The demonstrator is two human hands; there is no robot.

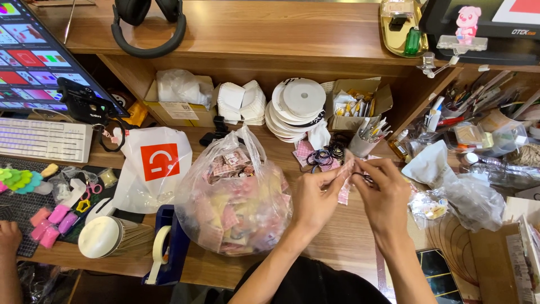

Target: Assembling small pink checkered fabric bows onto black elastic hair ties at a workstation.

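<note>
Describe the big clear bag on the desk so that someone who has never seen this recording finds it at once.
Start at the wooden desk, near its front edge. Just beside the person's left hand sits the clear plastic bag, knotted on top and bulging with small pink and beige pieces. Unlike the flat white bag with an orange square next to it, it is see-through.

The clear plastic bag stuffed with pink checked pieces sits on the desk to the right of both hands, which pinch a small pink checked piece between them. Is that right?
Not quite. In the head view the clear plastic bag sits to the left of the hands, not the right. The rest holds: the left hand and the right hand pinch a small pink checked piece between them.
</note>
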